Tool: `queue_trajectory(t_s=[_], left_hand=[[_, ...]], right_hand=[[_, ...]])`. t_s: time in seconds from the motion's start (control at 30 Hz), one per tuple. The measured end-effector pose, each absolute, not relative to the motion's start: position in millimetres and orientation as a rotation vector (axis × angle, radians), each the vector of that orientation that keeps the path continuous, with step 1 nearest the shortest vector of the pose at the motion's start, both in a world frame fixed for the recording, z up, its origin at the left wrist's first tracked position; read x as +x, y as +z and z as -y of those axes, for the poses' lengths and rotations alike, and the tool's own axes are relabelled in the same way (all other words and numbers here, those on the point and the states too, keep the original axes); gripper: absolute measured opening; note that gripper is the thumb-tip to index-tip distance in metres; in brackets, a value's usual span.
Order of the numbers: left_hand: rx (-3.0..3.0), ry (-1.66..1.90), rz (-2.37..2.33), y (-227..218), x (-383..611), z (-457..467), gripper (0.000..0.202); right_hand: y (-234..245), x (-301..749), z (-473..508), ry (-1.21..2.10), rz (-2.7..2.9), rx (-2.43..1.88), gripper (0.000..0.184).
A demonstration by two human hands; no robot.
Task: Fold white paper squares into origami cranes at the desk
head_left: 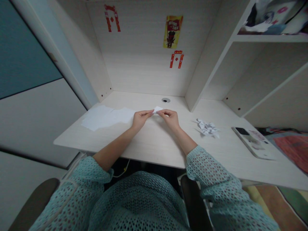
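A: Hands?
B: The left hand (139,119) and right hand (171,118) are both pinching a small white paper piece (157,109) at its ends, close together, over the middle of the table (154,144).
A: Surroundings?
B: Loose sheets (106,117) are lying to the left and paper scraps (207,127) to the right.

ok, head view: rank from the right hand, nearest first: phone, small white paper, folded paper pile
1. small white paper, pinched in the right hand
2. folded paper pile, on the desk, to its right
3. phone, farther right
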State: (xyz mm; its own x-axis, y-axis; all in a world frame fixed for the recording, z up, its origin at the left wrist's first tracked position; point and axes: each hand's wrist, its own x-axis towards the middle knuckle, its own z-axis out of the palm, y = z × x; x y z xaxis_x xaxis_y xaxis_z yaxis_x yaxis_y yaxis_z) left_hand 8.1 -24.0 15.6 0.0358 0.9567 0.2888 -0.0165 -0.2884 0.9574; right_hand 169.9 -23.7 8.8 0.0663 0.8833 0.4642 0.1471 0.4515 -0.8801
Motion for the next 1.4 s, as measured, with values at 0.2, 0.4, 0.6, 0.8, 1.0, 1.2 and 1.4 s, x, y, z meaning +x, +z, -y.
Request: queue_trajectory(t_s=[0.2, 0.4, 0.6, 0.8, 1.0, 1.2, 1.4], left_hand=[[1.327, 1.352, -0.929, 9.6, 8.6, 19.4, 0.032], [1.262, 1.341, -0.893, 7.4, 9.8, 18.2, 0.036], [1.234, 1.340, -0.872, 10.5, 12.5, 21.7, 0.033], [1.211, 1.366, -0.901, 8.6, 13.2, 22.0, 0.035], [1.215, 1.397, -0.918, 5.9, 10.6, 19.9, 0.038], [1.205, 1.409, -0.897, 5.7, 10.8, 20.0, 0.039], [1.213, 1.393, -0.905, 6.8, 12.0, 20.9, 0.041]], right_hand=[[9.2, 173.2, 22.8, 0.706, 1.450, -0.961, 0.022], [6.8, 171.8, 23.3, 0.724, 1.424, -0.958, 0.022], [4.7, 167.2, 25.1, 0.817, 1.299, -0.958, 0.024], [1.9, 163.2, 23.9, 0.899, 1.225, -0.933, 0.025], [1.8, 163.9, 23.8, 0.862, 1.253, -0.933, 0.027], [1.8, 163.5, 24.1, 0.912, 1.183, -0.968, 0.028], [0.2, 161.1, 23.2, 0.912, 1.156, -0.994, 0.031]])
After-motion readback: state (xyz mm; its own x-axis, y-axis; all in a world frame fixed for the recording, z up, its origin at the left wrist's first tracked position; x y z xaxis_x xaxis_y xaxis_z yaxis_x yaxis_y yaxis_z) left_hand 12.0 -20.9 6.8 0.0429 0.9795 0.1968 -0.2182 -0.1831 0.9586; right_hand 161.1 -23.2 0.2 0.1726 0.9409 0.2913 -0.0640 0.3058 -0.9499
